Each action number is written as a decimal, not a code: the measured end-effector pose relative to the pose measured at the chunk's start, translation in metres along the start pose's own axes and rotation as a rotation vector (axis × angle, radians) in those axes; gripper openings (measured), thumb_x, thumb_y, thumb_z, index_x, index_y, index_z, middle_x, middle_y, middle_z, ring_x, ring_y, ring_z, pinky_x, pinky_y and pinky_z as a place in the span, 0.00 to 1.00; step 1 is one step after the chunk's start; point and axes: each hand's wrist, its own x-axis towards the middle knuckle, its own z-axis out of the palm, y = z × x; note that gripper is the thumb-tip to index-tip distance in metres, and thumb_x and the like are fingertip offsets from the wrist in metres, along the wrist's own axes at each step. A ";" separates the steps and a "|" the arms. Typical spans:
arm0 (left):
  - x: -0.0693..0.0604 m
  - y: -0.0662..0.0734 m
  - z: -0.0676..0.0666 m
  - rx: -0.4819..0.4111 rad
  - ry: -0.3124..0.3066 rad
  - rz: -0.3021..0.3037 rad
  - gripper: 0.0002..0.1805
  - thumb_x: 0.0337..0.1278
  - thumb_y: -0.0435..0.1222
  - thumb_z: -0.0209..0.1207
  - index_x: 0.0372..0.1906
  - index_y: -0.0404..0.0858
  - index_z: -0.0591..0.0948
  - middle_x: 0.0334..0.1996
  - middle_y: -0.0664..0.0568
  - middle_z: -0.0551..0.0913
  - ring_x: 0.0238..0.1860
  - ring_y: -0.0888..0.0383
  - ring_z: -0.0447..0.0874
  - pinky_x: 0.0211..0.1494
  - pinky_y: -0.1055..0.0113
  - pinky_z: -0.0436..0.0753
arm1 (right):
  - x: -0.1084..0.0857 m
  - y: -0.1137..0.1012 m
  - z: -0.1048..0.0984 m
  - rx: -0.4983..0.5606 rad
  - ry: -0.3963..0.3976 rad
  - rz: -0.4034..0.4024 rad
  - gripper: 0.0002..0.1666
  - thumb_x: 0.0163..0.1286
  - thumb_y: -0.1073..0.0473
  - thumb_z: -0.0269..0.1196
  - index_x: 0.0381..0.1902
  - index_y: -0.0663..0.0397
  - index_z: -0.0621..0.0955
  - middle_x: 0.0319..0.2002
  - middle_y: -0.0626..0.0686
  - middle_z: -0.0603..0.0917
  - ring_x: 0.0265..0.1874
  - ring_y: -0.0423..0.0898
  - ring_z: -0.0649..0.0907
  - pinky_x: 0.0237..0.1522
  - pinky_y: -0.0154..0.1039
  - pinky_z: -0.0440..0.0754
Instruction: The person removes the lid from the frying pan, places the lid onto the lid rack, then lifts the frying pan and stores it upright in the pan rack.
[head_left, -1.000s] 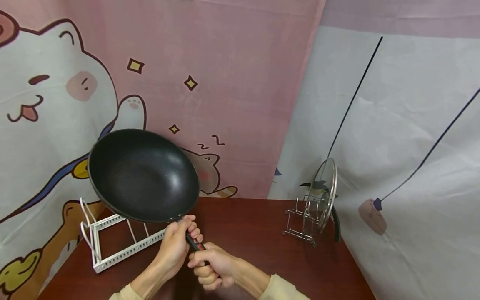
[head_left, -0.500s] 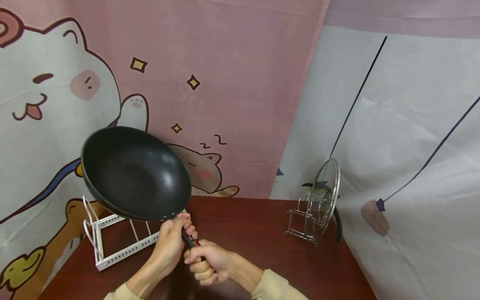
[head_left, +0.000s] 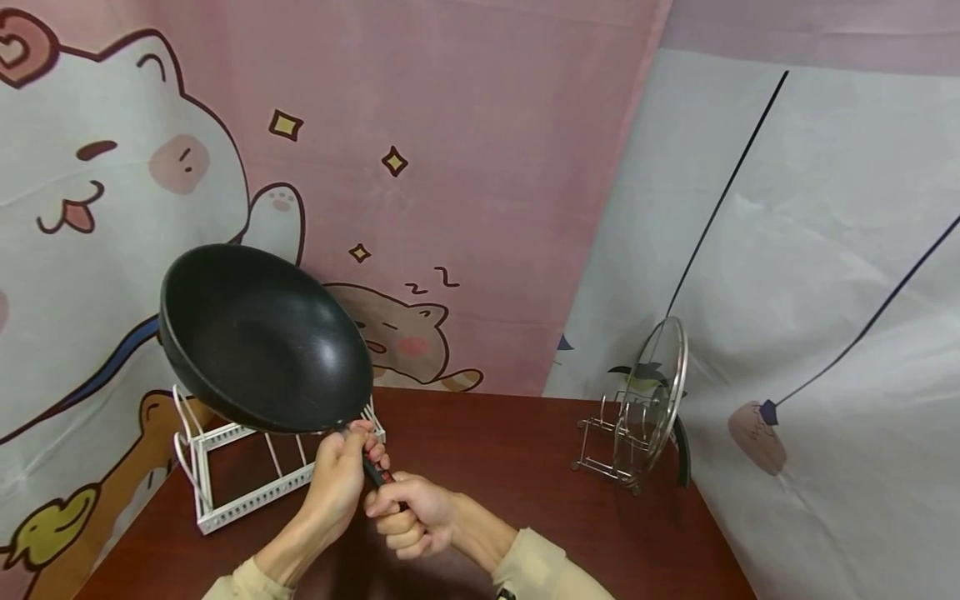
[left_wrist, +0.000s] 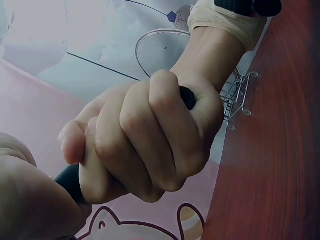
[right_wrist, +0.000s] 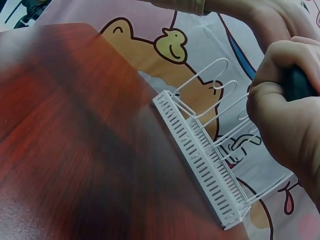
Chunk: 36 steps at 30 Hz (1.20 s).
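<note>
A deep black wok (head_left: 262,342) is held in the air, tilted so its inside faces me, above a white rack (head_left: 255,500) at the left of the table. My left hand (head_left: 339,479) grips its black handle close to the pan. Farther down the same handle, my right hand (head_left: 416,515) wraps its fingers round the end. In the left wrist view the right hand (left_wrist: 145,135) is seen curled round the handle (left_wrist: 70,182). The right wrist view shows the handle's end (right_wrist: 298,82) poking out of the right fist.
On the right side of the brown table (head_left: 510,475) stands a small wire rack (head_left: 607,454) with a glass lid (head_left: 660,400) upright in it. Behind the lid is a dark curved thing (head_left: 681,450), partly hidden. Printed cloth (head_left: 480,167) hangs behind the table.
The wok has moved slightly left and tilted a little more, both hands going with it on the handle. The whole scene has shifted slightly right in view.
</note>
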 end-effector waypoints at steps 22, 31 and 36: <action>0.004 0.000 -0.001 0.109 0.081 0.012 0.06 0.92 0.32 0.38 0.54 0.38 0.66 0.31 0.55 0.70 0.31 0.61 0.73 0.38 0.71 0.78 | 0.012 0.003 0.004 -0.182 0.361 -0.041 0.24 0.68 0.61 0.58 0.18 0.41 0.59 0.10 0.36 0.57 0.07 0.32 0.57 0.10 0.33 0.56; 0.006 0.002 -0.001 0.164 0.082 0.024 0.07 0.93 0.32 0.38 0.54 0.36 0.67 0.30 0.54 0.70 0.31 0.61 0.74 0.38 0.71 0.78 | 0.016 0.002 0.005 -0.204 0.379 -0.062 0.24 0.66 0.62 0.57 0.15 0.41 0.58 0.09 0.36 0.57 0.05 0.34 0.57 0.10 0.35 0.58; 0.006 0.003 -0.002 0.158 0.079 0.008 0.07 0.92 0.32 0.38 0.56 0.36 0.67 0.31 0.54 0.71 0.31 0.61 0.74 0.38 0.71 0.79 | 0.015 0.000 0.006 -0.155 0.303 -0.054 0.26 0.67 0.61 0.55 0.13 0.39 0.57 0.08 0.34 0.57 0.04 0.30 0.58 0.09 0.32 0.57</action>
